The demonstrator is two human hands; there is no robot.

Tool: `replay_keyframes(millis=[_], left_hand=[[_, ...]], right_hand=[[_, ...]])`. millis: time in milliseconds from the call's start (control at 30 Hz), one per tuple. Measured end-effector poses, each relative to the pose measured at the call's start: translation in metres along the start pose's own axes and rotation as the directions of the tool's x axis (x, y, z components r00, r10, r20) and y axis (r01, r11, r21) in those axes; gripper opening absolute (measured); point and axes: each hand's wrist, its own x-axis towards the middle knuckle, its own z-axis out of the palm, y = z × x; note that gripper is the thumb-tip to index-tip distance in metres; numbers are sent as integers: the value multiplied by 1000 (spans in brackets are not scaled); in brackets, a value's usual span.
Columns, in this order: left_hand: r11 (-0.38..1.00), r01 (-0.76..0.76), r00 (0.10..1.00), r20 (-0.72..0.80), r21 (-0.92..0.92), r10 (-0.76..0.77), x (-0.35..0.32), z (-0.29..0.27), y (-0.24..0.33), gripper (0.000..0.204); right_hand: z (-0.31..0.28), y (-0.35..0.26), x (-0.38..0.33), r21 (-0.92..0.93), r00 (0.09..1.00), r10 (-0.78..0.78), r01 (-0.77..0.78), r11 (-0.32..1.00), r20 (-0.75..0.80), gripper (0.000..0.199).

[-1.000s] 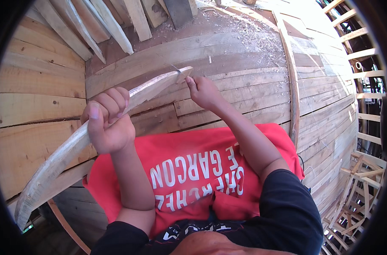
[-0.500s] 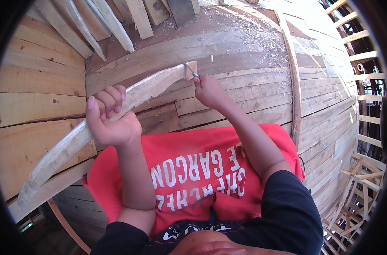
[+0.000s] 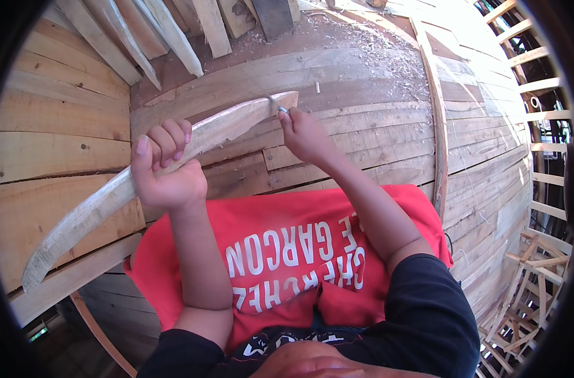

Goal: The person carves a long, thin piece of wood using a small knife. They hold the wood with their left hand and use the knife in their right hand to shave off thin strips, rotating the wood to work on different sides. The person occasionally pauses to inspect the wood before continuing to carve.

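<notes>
A long, curved piece of pale wood (image 3: 79, 217) lies slantwise in front of me, with one end at the lower left and a blunt end at the upper right. My left hand (image 3: 168, 165) is closed around its middle, knuckles up. Near the blunt end, my right hand (image 3: 307, 135) is closed on a thin metal-shafted tool (image 3: 282, 109). The shaft crosses the wood's edge there. Its handle is mostly hidden in my fist, and the shaft is too blurred to tell its kind. Beneath my forearms, red cloth (image 3: 281, 217) with white lettering covers my lap.
Several wooden slats (image 3: 167, 38) lean at the upper left beside a plank wall (image 3: 60, 148). Wood shavings (image 3: 388, 66) are scattered over the plank floor (image 3: 362, 126). A raised batten (image 3: 437, 120) runs along the right. Thin wooden framing (image 3: 526, 290) stands at the lower right.
My right hand has drawn the tool slightly left along the wood, away from its blunt end. The left hand keeps its hold, and the wood's lower end has risen slightly.
</notes>
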Motion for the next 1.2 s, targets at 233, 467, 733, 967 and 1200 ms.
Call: replay_keyframes(millis=[233, 467, 733, 967, 1200], left_hand=[[998, -55, 973, 224, -9, 56, -1, 1, -2, 36], [998, -64, 973, 224, -3, 63, 0, 1, -4, 36], [998, -58, 966, 250, -5, 58, -4, 3, -3, 34], [996, -83, 969, 232, -38, 90, -3, 9, -5, 32], [998, -67, 939, 337, -12, 67, -10, 12, -3, 34]], right_hand=[[-9, 4, 9, -37, 1000, -8, 8, 999, -3, 55], [-6, -2, 1, -82, 996, -83, 82, 993, -9, 54], [2, 4, -1, 33, 991, -116, 119, 992, -60, 52], [1, 20, 9, -73, 994, -53, 46, 996, -96, 53], [-7, 0, 1, -2, 994, -75, 75, 997, -74, 55]])
